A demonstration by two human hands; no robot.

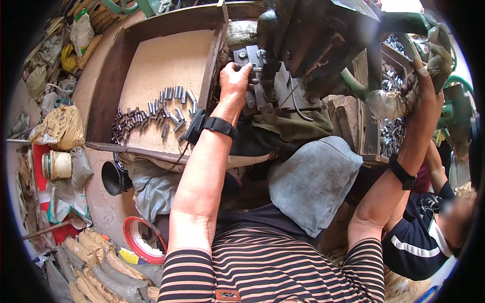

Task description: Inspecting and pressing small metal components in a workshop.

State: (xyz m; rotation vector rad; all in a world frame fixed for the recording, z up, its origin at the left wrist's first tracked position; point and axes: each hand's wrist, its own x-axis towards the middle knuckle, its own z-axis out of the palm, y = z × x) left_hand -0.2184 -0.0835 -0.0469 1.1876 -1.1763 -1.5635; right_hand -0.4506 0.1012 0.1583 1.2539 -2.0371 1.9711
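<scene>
My left hand (235,80) reaches forward to the metal die block (252,58) of a dark green press machine (308,40), fingertips pinched on a small metal piece there. My right hand (422,76) is raised at the right and closed around the machine's cloth-wrapped lever handle (394,103). Both wrists carry black bands. Several short metal tube pieces (151,118) lie scattered in a shallow wooden tray (108,86) left of my left hand.
A grey cushion (313,179) rests in front of the machine. Sacks, a black funnel (113,177) and a red-rimmed bowl (144,240) crowd the floor at left. Another person in a dark shirt (429,227) sits at the right. Shiny metal parts (394,134) fill a bin near the lever.
</scene>
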